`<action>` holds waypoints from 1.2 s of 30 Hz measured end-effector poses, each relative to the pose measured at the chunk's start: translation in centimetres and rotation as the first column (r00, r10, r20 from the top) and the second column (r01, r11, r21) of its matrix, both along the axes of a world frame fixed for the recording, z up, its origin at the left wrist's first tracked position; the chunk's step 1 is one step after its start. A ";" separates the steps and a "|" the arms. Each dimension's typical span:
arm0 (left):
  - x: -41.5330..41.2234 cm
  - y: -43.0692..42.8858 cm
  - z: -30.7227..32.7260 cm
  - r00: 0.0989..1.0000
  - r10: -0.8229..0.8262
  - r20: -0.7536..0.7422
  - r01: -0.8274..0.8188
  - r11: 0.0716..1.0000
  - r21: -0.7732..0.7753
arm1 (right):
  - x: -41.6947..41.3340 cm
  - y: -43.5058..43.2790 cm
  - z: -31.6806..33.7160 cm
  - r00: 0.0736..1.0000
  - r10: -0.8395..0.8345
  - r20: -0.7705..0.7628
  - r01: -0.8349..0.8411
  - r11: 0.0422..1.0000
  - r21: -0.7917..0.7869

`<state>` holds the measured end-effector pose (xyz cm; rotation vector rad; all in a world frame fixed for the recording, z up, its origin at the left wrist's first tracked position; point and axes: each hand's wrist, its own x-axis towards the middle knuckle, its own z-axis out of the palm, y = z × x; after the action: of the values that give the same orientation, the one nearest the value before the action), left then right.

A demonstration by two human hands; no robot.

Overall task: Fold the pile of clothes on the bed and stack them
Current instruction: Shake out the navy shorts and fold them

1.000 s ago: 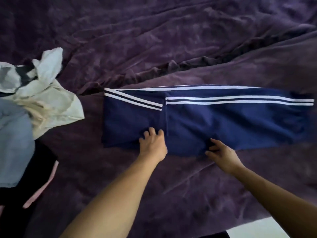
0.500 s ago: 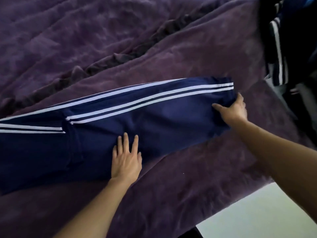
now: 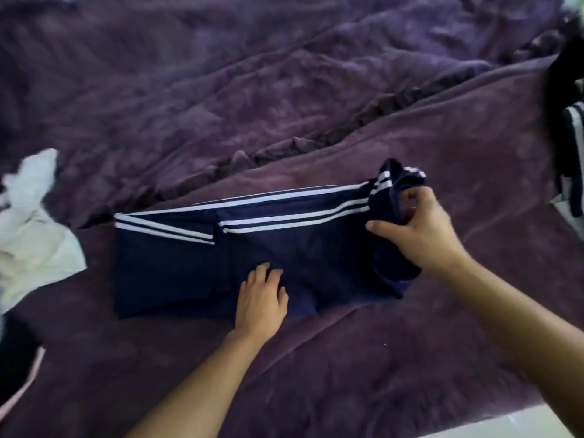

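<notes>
Bed surface: purple bedspread (image 3: 316,90), rumpled, with a dark crease running from 8 to 2 o'clock.

1. Navy track pants (image 3: 316,248), white side stripes. At centre, lying flat from 9 to 3 o'clock, one layer overlapping another toward the 9 o'clock end.
2. Left grip (image 3: 262,298): fingers apart and nearly flat, pressing on the pants at the garment's 6 o'clock edge.
3. Right grip (image 3: 420,229): clamped round the bunched leg end at the garment's 3 o'clock, that end held clear of the bed.
4. White garment (image 3: 31,235), crumpled, at 9 o'clock.
5. Black garment with pink trim (image 3: 12,358), at 8 o'clock.
6. Dark striped clothing (image 3: 572,153), at the 3 o'clock edge, blurred.
7. Pale floor (image 3: 537,422), at 5 o'clock.
</notes>
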<state>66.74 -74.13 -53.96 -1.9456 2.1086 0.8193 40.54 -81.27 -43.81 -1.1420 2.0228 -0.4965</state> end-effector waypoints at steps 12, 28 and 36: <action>10.8 1.9 -1.6 0.988 0.092 0.121 -0.077 0.989 -0.129 | 18.6 2.3 -11.3 0.900 0.396 0.180 -0.424 0.891 0.162; 11.4 0.2 -2.1 0.994 0.053 -0.100 -0.054 0.999 -0.007 | 11.1 0.9 -4.9 0.978 -0.068 0.200 0.073 0.997 -0.019; 24.5 4.5 2.2 0.828 0.489 -0.275 -0.539 0.829 -0.149 | 32.3 -0.9 -1.5 0.922 0.386 0.002 -0.383 0.916 -0.117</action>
<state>91.20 -69.68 -51.74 -2.7372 1.8552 0.9652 72.81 -82.20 -45.31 -1.5533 1.7032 -0.4250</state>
